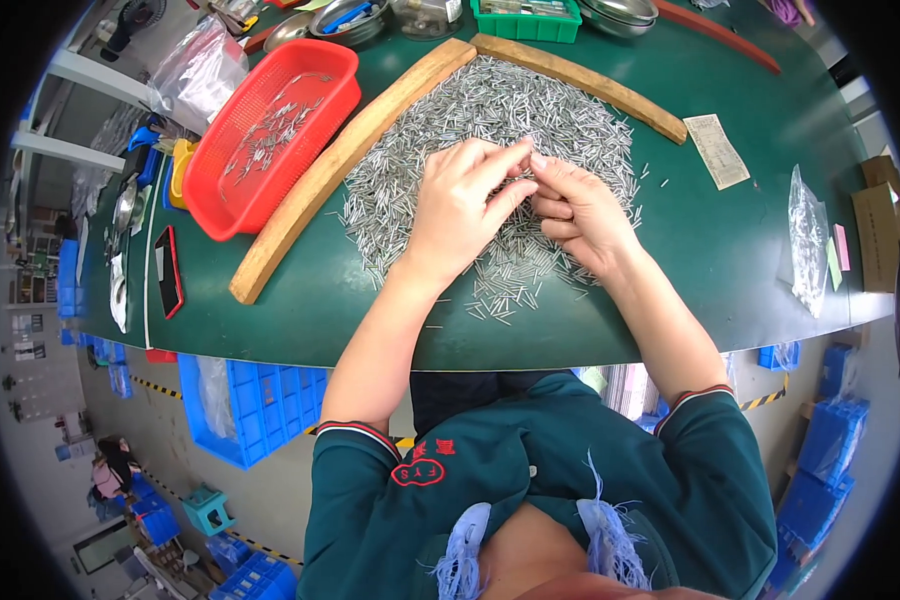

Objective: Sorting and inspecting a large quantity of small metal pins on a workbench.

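Observation:
A wide heap of small silvery metal pins (480, 110) lies on the green tabletop, and both my hands are over its middle. The fingers of my left hand (465, 195) are bent, with thumb and forefinger drawn together at the tips. My right hand (582, 205) meets it there, thumb pressed against the forefinger and the other fingers curled in. Whatever sits between the fingertips is too small to make out. Loose pins (505, 290) spread from the heap toward the near edge, below my hands.
Two wooden bars (355, 160) (580, 80) border the heap at left and back. A red plastic basket (215, 165) holding some pins stands left, near a phone (168, 272). A paper slip (716, 152) and a clear plastic bag (806, 240) lie right; a green tray (526, 22) stands behind.

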`<state>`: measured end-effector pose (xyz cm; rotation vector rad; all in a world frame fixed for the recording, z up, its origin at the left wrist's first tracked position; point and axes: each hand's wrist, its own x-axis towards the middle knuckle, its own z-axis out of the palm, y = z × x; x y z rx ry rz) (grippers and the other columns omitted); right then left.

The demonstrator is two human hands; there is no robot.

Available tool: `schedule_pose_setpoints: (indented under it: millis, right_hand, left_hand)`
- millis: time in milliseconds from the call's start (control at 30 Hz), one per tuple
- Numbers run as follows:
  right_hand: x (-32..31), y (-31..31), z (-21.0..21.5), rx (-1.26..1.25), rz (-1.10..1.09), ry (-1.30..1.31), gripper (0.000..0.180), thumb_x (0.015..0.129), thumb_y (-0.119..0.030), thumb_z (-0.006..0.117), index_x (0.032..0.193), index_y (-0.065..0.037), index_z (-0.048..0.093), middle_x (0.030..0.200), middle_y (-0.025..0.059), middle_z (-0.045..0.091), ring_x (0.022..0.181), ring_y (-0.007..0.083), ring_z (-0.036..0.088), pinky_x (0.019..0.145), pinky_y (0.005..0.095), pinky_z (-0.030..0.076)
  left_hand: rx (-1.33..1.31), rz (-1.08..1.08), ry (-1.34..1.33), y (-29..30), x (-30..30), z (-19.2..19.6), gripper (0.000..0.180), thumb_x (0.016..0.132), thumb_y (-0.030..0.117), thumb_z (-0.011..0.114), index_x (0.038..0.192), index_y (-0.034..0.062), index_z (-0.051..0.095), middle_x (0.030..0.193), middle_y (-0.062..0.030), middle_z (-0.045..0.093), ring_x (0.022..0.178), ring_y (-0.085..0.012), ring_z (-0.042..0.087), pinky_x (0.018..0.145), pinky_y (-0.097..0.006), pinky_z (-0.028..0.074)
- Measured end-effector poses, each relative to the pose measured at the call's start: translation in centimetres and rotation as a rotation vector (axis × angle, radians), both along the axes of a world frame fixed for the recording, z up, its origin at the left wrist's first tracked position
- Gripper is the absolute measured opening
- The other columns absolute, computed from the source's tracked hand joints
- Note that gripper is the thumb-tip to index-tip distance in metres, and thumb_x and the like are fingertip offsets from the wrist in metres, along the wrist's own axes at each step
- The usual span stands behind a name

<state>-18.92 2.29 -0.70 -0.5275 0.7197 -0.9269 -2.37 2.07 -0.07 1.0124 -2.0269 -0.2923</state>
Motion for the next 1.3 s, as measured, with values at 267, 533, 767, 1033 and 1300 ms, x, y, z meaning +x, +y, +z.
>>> schedule_pose_setpoints:
  millis: [267,533,767,1033,1300]
  right_hand:
    - [-1.3,-1.0,-1.0,0.466,0.130,-0.759,0.016,0.091,-0.026,0.055,0.095,-0.011,0.057,0.065,-0.0062,0.038,0.050,0.0007,0.032,0.034,0.0150,0.018]
    - [-1.6,-1.1,-1.2,0.503,0.102,-0.817,0.015,0.092,-0.025,0.054,0.094,-0.010,0.058,0.064,-0.0063,0.038,0.050,0.0009,0.033,0.034,0.0152,0.018]
    - [-1.4,-0.9,-0.5,0.340,0.103,-0.719,0.012,0.089,-0.022,0.055,0.086,-0.010,0.054,0.065,-0.0056,0.038,0.049,0.0012,0.033,0.033,0.0149,0.020]
    - [-0.6,0.0,0.3,0.137,0.088,-0.299,0.023,0.093,-0.030,0.051,0.086,-0.008,0.052,0.064,-0.0067,0.036,0.048,-0.0005,0.029,0.034,0.0138,0.019]
    - [0.2,0.5,0.7,0.074,0.075,0.024,0.025,0.091,-0.024,0.056,0.104,-0.003,0.056,0.064,-0.0081,0.036,0.050,-0.0010,0.029,0.036,0.0141,0.019]
  left_hand:
    - [0.088,0.188,-0.271,-1.2,3.0,0.2,0.016,0.077,0.028,0.066,0.084,0.0139,0.069,0.077,-0.0007,0.060,0.081,-0.0204,0.054,0.076,-0.036,0.036]
    - [0.191,0.061,-0.458,0.0,0.8,-0.5,0.024,0.076,0.029,0.066,0.091,0.0113,0.065,0.086,-0.0010,0.058,0.089,-0.0204,0.053,0.082,-0.036,0.035]
    - [-0.026,0.121,-0.312,-0.6,0.9,-1.2,0.007,0.076,0.018,0.066,0.083,0.0144,0.066,0.080,0.0013,0.057,0.083,-0.0188,0.055,0.079,-0.036,0.037]
    - [-0.066,0.174,0.006,-1.2,1.4,-0.6,0.009,0.077,0.018,0.068,0.085,0.0143,0.067,0.083,0.0022,0.058,0.083,-0.0178,0.055,0.078,-0.034,0.036]
    - [-0.105,0.077,0.043,-0.5,0.7,0.3,0.010,0.077,0.014,0.068,0.085,0.0101,0.067,0.082,-0.0005,0.060,0.079,-0.0159,0.057,0.075,-0.031,0.040]
